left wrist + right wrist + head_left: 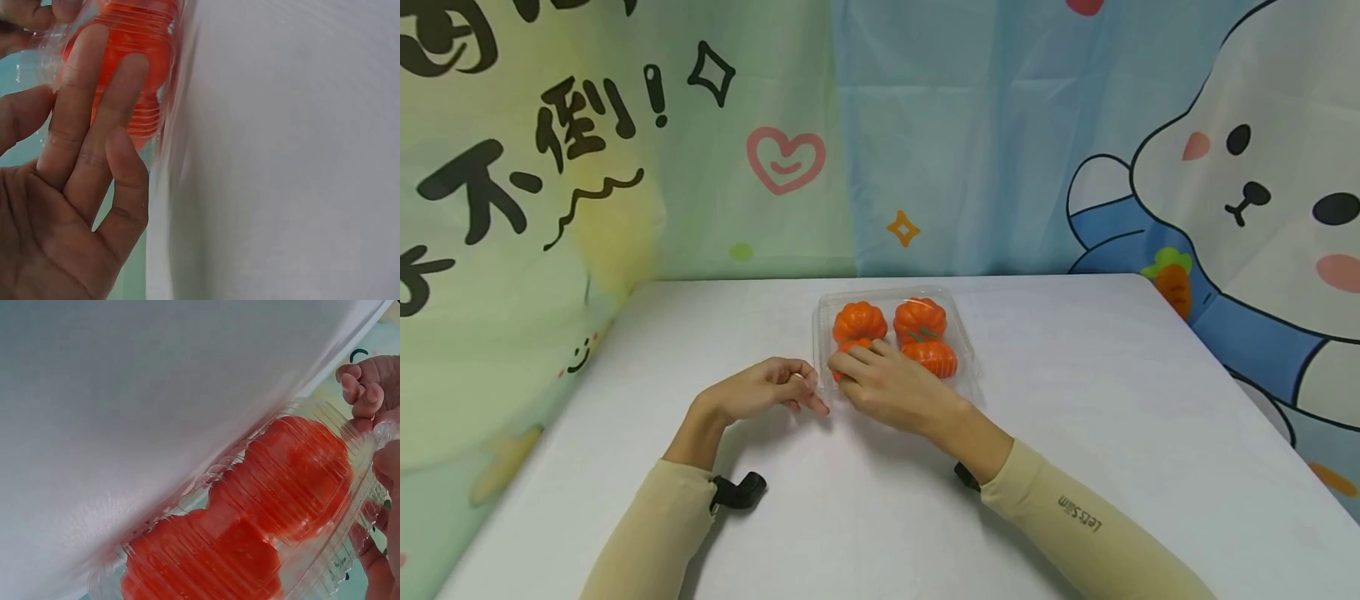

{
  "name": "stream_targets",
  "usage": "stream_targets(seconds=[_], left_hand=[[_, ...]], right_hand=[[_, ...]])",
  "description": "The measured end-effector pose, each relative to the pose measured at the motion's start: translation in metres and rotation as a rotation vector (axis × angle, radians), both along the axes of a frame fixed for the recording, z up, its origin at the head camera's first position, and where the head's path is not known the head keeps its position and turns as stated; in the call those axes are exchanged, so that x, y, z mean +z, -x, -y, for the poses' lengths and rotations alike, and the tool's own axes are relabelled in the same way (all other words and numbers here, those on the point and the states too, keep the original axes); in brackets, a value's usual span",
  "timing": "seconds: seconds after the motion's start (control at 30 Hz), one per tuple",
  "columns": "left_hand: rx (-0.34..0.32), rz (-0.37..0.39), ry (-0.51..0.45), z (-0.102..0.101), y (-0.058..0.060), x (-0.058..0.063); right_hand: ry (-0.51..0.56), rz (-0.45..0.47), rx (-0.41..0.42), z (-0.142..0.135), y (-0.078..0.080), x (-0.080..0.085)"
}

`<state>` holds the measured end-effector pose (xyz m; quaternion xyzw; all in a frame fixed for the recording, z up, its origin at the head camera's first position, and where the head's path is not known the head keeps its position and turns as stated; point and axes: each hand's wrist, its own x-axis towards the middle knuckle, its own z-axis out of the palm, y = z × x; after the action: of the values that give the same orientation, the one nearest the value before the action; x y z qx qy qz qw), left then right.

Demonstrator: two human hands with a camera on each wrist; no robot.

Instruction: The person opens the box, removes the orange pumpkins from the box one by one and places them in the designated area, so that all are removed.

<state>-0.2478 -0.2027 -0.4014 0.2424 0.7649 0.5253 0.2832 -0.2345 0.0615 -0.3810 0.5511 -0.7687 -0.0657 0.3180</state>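
A clear plastic box point(891, 293) with ribbed walls holds several orange toy pumpkins point(920, 318), which show through its side in both wrist views. My left hand point(769, 390) is at the box's near left corner. Its thumb and index finger appear to pinch the rim, while the other fingers point(78, 94) extend along the wall. My right hand point(891, 385) reaches across the near side, its fingers bent over the left part of the rim. In the right wrist view, the right thumb point(389, 464) and fingers lie on either side of the plastic edge. The exact contact is partly hidden.
The box stands near the back edge of a white table point(1060, 392). Behind it hangs a printed cloth point(940, 125) with a cartoon animal and lettering. Black wrist mounts point(739, 490) sit at the sleeve cuffs.
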Motion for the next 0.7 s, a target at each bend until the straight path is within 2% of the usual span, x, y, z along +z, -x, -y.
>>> stream_targets(seconds=[0.2, 0.47, 0.6, 0.7], left_hand=[[0.014, 0.017, -0.013, -0.003, 0.002, -0.001], [0.008, 0.086, -0.026, 0.000, 0.003, -0.001], [0.012, 0.076, -0.026, -0.001, 0.006, -0.002], [0.010, 0.037, -0.030, -0.003, 0.008, -0.003]], right_hand=[[0.015, -0.008, 0.057, 0.002, 0.006, -0.003], [0.050, -0.013, 0.113, 0.001, 0.008, -0.004], [0.110, 0.043, 0.135, 0.002, 0.011, -0.006], [0.135, 0.071, 0.144, 0.001, 0.013, -0.009]])
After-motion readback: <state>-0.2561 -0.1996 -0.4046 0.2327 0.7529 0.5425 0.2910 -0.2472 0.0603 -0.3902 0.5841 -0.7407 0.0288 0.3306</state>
